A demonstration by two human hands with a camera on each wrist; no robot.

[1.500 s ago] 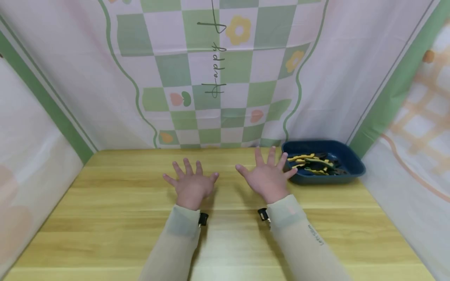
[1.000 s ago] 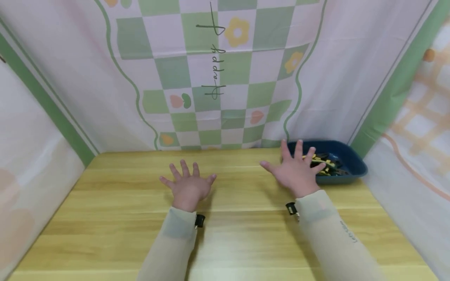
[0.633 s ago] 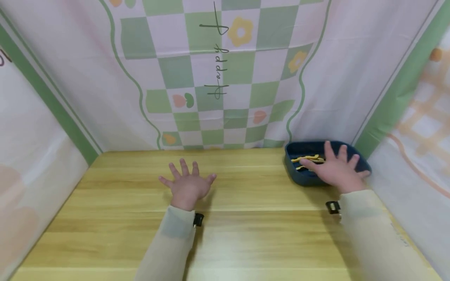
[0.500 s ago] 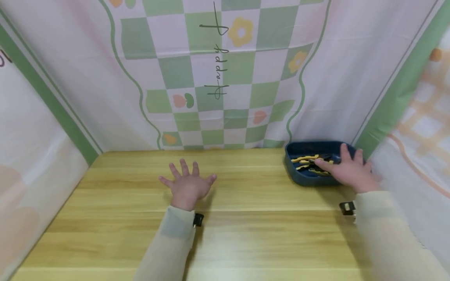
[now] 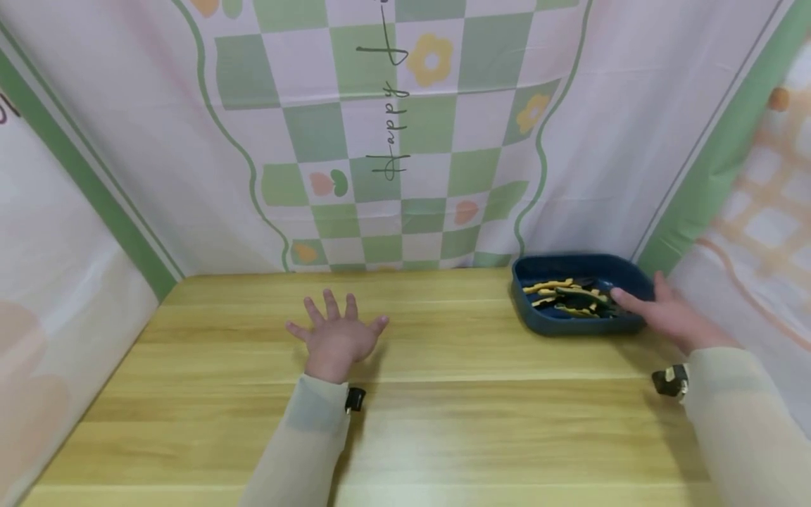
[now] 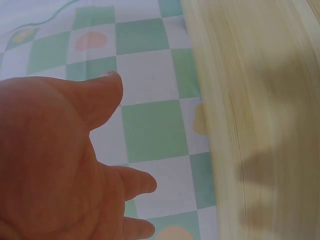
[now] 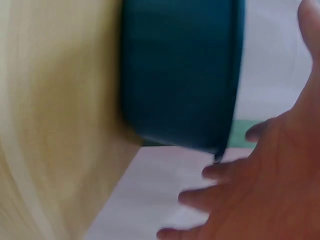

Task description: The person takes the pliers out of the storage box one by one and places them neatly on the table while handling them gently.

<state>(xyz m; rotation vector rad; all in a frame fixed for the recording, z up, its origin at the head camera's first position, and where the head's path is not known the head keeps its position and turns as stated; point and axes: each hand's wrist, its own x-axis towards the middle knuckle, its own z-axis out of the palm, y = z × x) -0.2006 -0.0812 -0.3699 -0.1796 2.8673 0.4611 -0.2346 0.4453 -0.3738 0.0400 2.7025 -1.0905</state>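
Hovering hands point(image 5: 337, 342) apart; right one point(image 5: 682, 320) beside tray edge point(image 5: 573, 326).

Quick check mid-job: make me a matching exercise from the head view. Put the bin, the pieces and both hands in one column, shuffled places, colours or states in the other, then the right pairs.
Column one
1. bin
2. pieces
3. left hand
4. right hand

Column two
A. at the bin's right end
B. dark blue, on the table
C. spread, well left of the bin
D. yellow and dark, inside the bin

Right pairs: 1-B, 2-D, 3-C, 4-A
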